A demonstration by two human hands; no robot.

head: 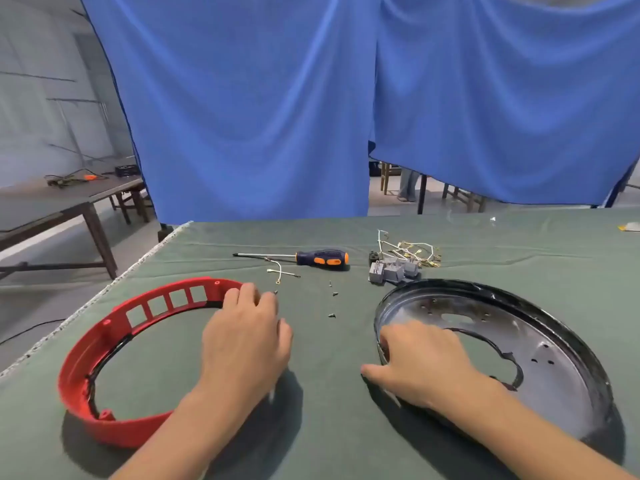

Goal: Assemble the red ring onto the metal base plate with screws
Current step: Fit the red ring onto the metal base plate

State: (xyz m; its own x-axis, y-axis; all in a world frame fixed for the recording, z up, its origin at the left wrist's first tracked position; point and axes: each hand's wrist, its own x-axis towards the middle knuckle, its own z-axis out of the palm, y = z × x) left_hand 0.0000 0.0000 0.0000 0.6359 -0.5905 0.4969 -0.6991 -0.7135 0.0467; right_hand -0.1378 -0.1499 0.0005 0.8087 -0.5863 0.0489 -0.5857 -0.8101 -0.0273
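— Looking at the table (502, 237), where does the ring (104, 344) sit?

— On the green cloth at the near left, lying flat. It's red, with a row of square windows along its far arc. The left hand (246, 337) lies across its right side, palm down, fingers reaching toward the far end of the arc and touching it there.

— Is that hand gripping it?

— Can't tell. The fingers bend a little over the rim, but the hand is blurred and the fingertips are hard to read, so whether they clasp the ring or only rest on it isn't clear.

— And the plate (540, 344)?

— Near right, well apart from the ring. Its near-right edge is down on the cloth while the left side is raised — tilted, then. The right hand (422, 362) has it by the left rim, fingers curled over the edge into the dish, thumb outside and below.

— Screws (332, 304)?

— A few small ones loose on the cloth between the two hands, a little farther back. None in the ring or plate that I can see.

— Anything else?

— A screwdriver (311, 258) with a dark and orange handle lies farther back, tip pointing left. A short wire (282, 273) is just in front of it. To its right, grey blocks (391, 271) with a tangle of wires (412, 252). Blue curtains (263, 105) hang behind the table.
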